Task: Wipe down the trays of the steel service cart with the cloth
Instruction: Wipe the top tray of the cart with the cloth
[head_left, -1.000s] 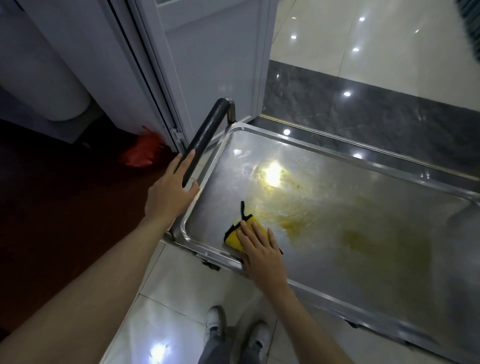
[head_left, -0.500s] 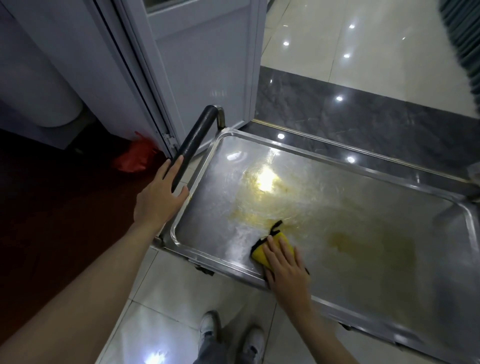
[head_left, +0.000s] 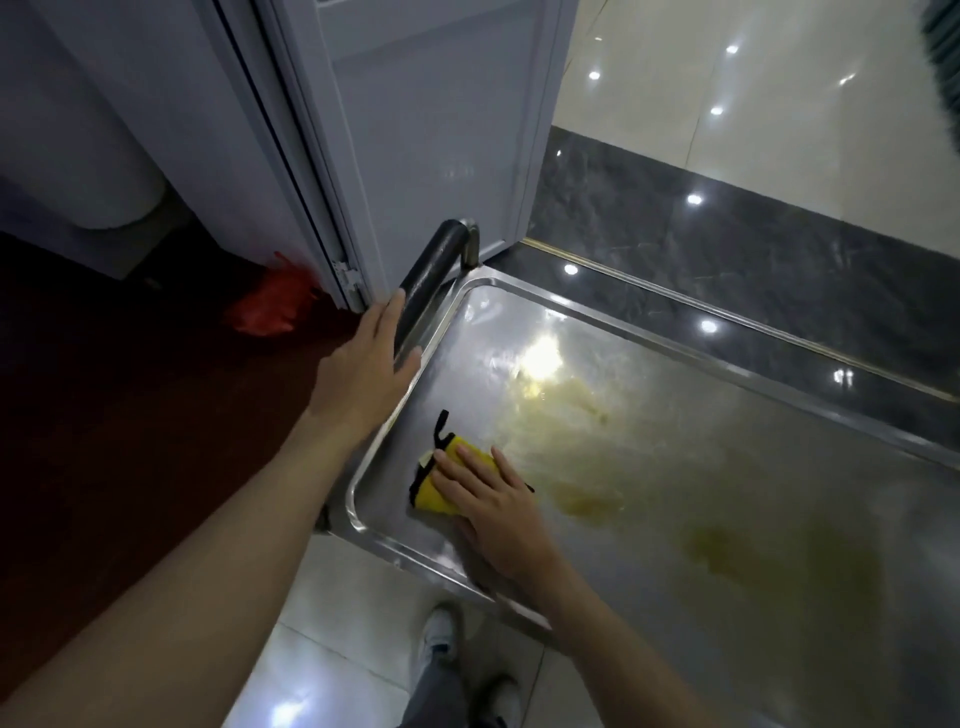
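cloth (head_left: 457, 480): yellow with black edging, flat on the tray near its left corner
right hand (head_left: 493, 512): straight fingers pressing down on the cloth
tray (head_left: 779, 519): steel, yellowish smears beside the cloth
left hand (head_left: 363, 374): fingers loosely extended against the black cart handle (head_left: 423, 280), not wrapped round it

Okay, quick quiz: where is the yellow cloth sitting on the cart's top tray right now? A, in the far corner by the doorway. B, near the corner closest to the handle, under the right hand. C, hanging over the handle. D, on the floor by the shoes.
B: the right hand presses the cloth flat on the tray near the corner below the handle.
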